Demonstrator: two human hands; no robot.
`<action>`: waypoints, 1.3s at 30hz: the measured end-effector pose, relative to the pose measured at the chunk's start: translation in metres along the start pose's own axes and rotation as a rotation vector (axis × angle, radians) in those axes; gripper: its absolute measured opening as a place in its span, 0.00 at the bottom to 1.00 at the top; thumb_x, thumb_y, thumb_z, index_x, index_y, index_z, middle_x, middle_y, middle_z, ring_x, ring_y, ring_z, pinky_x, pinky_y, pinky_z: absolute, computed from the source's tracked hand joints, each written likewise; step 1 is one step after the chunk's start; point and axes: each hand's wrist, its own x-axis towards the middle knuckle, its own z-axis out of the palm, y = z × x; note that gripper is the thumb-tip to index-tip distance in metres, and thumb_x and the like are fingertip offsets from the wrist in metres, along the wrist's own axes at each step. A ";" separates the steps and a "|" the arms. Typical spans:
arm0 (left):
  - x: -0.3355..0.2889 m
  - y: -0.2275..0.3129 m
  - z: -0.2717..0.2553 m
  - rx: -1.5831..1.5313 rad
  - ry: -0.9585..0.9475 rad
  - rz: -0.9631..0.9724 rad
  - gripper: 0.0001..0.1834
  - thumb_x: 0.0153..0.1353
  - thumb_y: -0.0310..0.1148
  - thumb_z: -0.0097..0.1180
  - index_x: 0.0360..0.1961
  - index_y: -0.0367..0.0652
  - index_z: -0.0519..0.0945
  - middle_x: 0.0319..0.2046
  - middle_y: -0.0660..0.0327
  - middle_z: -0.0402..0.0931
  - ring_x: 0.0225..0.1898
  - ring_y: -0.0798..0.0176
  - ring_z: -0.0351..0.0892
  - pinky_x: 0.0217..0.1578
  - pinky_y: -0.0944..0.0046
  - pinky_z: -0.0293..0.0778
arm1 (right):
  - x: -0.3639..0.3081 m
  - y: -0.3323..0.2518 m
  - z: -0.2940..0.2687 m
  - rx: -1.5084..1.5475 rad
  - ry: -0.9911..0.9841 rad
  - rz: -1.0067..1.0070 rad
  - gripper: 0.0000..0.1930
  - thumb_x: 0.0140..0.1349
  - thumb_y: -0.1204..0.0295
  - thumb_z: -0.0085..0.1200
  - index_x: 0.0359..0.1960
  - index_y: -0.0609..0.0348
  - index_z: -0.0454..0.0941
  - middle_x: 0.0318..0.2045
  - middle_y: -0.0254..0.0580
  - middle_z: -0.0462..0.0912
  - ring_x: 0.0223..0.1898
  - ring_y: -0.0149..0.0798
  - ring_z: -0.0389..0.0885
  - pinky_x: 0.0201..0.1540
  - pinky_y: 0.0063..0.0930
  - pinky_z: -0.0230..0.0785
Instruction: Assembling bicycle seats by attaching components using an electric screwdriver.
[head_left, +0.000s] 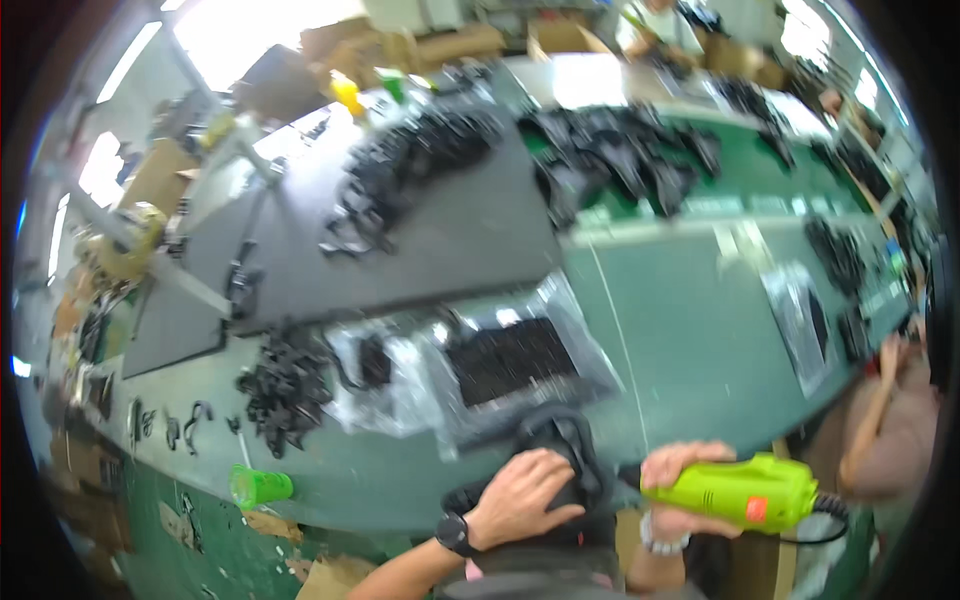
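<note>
My right hand [688, 490] is wrapped round a lime-green heat gun [745, 492], its dark nozzle aimed left and a black cord leaving its rear. Near the table's front edge, my left hand [527, 497] is curled over a black curved part [548, 432] and holds it down. Much of that part is hidden under the palm, and blur hides its exact kind. Just beyond it lies a clear plastic bag [590, 350] with flat black pieces [512, 362] in or on it. The nozzle tip is close to the right side of the black part.
A pile of small black parts [285, 385] and a second plastic bag [400, 395] lie left. A green cup [260, 487] is at the front edge. Black parts [410, 160] cover a grey mat [450, 240]; more [620, 150] lie beyond. Another person [880, 430] sits at right.
</note>
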 end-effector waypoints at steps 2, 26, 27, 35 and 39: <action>-0.008 0.006 0.015 -0.032 -0.035 0.015 0.27 0.46 0.45 0.70 0.43 0.37 0.78 0.44 0.55 0.75 0.48 0.51 0.76 0.50 0.55 0.73 | 0.006 -0.007 0.005 -0.030 0.062 -0.042 0.49 0.46 0.22 0.45 0.49 0.57 0.64 0.24 0.41 0.73 0.20 0.40 0.73 0.26 0.34 0.70; -0.024 -0.008 0.080 0.070 0.070 0.253 0.20 0.44 0.37 0.73 0.25 0.41 0.70 0.37 0.57 0.81 0.41 0.56 0.83 0.45 0.56 0.81 | -0.052 -0.010 -0.038 -0.079 0.188 0.069 0.51 0.45 0.19 0.37 0.52 0.56 0.64 0.24 0.41 0.75 0.19 0.39 0.73 0.23 0.33 0.69; -0.023 -0.009 0.080 0.065 0.072 0.254 0.20 0.45 0.37 0.73 0.25 0.41 0.70 0.37 0.57 0.81 0.40 0.56 0.83 0.45 0.56 0.81 | -0.053 -0.008 -0.040 -0.068 0.215 0.077 0.52 0.45 0.19 0.36 0.52 0.56 0.64 0.24 0.41 0.75 0.19 0.39 0.73 0.24 0.33 0.69; -0.019 -0.007 0.082 0.038 0.089 0.246 0.21 0.43 0.34 0.73 0.23 0.41 0.68 0.35 0.57 0.81 0.38 0.55 0.83 0.44 0.59 0.82 | -0.063 -0.004 -0.041 -0.059 0.474 0.007 0.50 0.48 0.19 0.32 0.52 0.54 0.67 0.22 0.37 0.72 0.18 0.35 0.71 0.24 0.30 0.67; -0.017 -0.007 0.082 0.038 0.094 0.250 0.22 0.43 0.34 0.73 0.24 0.41 0.66 0.34 0.57 0.81 0.36 0.55 0.84 0.42 0.59 0.83 | -0.071 -0.003 -0.042 -0.072 0.517 -0.027 0.50 0.49 0.19 0.30 0.54 0.54 0.65 0.24 0.38 0.74 0.21 0.37 0.73 0.26 0.32 0.69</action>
